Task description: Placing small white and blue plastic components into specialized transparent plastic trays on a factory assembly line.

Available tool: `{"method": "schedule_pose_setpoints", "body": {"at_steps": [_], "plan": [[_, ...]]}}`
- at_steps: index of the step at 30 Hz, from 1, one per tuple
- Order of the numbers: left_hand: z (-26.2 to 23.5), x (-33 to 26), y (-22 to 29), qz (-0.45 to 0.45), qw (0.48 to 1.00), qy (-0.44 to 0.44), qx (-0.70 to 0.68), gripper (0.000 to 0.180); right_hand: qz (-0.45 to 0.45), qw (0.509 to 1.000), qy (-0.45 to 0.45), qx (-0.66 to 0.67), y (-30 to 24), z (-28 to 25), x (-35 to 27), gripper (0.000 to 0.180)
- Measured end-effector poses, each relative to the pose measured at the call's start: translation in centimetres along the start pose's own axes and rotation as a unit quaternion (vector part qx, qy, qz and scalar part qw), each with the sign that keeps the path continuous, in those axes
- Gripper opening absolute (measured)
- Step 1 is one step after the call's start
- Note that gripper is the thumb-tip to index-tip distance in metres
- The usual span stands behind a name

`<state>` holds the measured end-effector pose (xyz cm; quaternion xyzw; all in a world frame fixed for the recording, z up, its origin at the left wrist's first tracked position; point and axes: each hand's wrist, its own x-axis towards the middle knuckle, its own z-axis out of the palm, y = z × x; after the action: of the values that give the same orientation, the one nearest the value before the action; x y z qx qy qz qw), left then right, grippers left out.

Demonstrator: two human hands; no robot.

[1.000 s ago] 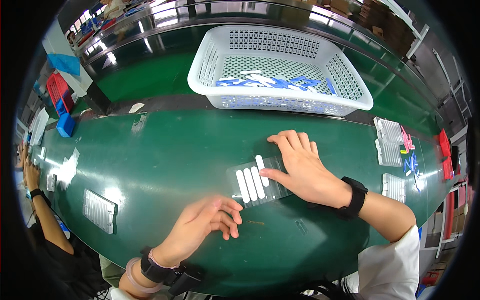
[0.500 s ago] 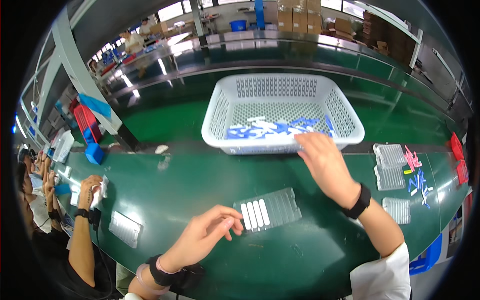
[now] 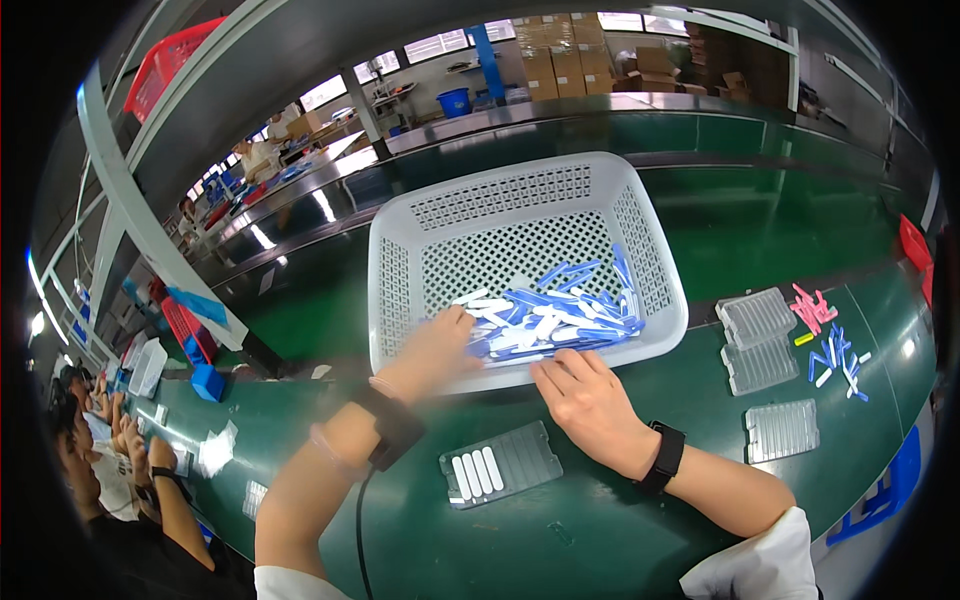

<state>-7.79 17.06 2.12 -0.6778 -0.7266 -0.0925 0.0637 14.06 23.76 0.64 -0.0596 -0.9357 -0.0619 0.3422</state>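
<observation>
A light grey perforated plastic basket (image 3: 517, 185) holds a pile of slim blue and white plastic pieces (image 3: 550, 320). My left hand (image 3: 437, 345) reaches over the basket's front left rim to the edge of the pile. Motion smears its fingers, so what they hold is unclear. At the front rim my right hand (image 3: 590, 410) has its bent fingers hooked over the edge, gripping the basket. Between my arms, a clear slotted tray (image 3: 525, 458) lies flat on the table. Several white, round-ended strips (image 3: 478, 473) fill the slots on its left side.
More clear trays (image 3: 757, 318) sit to the right, beside pink pieces (image 3: 813, 308), a yellow piece (image 3: 804, 340) and loose blue and white pieces (image 3: 838, 360). Another clear tray (image 3: 782, 432) is nearer. A co-worker's arm (image 3: 180, 500) is at the left, near a metal post (image 3: 170, 250).
My left hand has moved from beside the tray up into the basket. My right hand has gone from over the pile to the front rim. The basket stands nearer the tray; the view has tilted.
</observation>
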Motion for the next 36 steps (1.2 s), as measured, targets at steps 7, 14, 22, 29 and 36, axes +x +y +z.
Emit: {"method": "schedule_pose_setpoints", "body": {"at_steps": [7,14,22,29,36], "plan": [[-1.9,0.2,0.4,0.024,0.999,-0.040,-0.024,0.021,0.008,1.000,-0.005,0.000,0.3,0.0,0.0,0.032],[-1.9,0.1,-2.2,-0.034,0.990,0.039,-0.130,0.025,0.010,1.000,0.005,0.008,0.3,-0.1,0.2,0.032],[-1.8,1.3,-3.2,-0.227,0.842,-0.001,-0.490,0.022,0.013,1.000,0.023,0.015,0.7,0.2,0.2,0.032],[-2.2,2.9,-2.8,-0.191,0.673,0.161,-0.696,0.017,0.015,0.999,0.046,0.008,1.1,0.2,0.9,0.039],[-6.3,1.2,3.1,-0.147,0.638,0.095,-0.750,0.012,0.113,0.962,0.087,0.234,1.3,-1.6,1.2,0.038]]}}
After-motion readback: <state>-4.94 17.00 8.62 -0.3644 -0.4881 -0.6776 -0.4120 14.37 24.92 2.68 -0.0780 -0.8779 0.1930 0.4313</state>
